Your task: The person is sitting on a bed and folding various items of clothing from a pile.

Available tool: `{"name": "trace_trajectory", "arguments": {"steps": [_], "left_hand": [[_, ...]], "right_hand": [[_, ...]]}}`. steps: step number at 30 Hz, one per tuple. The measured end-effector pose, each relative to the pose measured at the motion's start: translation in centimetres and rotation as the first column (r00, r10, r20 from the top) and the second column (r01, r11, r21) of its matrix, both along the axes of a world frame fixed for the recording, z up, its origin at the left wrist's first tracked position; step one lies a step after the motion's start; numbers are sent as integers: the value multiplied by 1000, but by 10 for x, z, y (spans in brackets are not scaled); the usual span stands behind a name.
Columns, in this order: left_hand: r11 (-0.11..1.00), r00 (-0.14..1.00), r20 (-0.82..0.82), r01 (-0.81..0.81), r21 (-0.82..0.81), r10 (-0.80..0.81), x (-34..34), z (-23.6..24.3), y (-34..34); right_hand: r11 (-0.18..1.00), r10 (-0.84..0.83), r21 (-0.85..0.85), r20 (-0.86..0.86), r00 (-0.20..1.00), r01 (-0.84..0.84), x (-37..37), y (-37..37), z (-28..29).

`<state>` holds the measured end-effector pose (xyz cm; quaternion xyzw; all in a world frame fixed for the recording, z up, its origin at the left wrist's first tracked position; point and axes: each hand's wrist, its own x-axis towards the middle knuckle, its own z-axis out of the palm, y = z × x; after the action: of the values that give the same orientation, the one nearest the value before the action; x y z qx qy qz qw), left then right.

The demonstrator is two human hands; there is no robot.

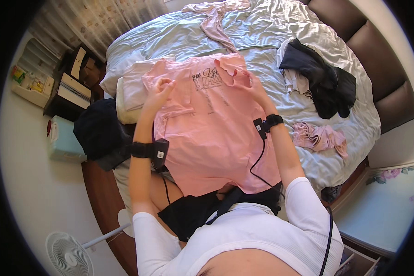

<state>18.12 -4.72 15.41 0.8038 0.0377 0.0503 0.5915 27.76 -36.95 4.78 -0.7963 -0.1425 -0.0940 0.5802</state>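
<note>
A pink T-shirt (211,133) with dark lettering on its chest lies spread in front of me, from the bed down over my lap. Its left side is turned inward over the front. Above that folded part is my left hand (162,90), its fingers loosely bent and apart, with no cloth seen lifted in them. My right hand (256,92) grips the shirt's right sleeve edge, where the cloth bunches up and stands off the chest. The fingertips of that hand are partly hidden by the fabric.
Beside the shirt at left is a stack of folded pale clothes (131,89), with a dark garment (101,129) nearer. On the bed (257,27) at right lie black clothing (317,78) and a crumpled pink garment (319,140). A white fan (69,253) stands lower left.
</note>
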Motion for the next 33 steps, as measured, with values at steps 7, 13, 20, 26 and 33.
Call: {"name": "trace_trajectory", "arguments": {"steps": [7,13,20,26,33], "left_hand": [[971,978,-100,197,133,-184,19,-4,-48],[873,918,-155,280,-400,-365,93,-22,-98],[936,924,-307,124,-330,-230,119,-39,-142],[906,927,-278,125,-404,-252,128,-42,-129],[904,949,-40,285,-320,-313,127,-43,-81]], "right_hand": [[882,-113,-355,477,872,309,-36,19,16],[856,-192,-364,436,879,368,-48,40,20],[773,-152,-466,521,840,429,-27,36,-5],[792,30,-559,439,898,246,-55,42,12],[903,361,-321,201,911,-287,-84,-1,36]]}}
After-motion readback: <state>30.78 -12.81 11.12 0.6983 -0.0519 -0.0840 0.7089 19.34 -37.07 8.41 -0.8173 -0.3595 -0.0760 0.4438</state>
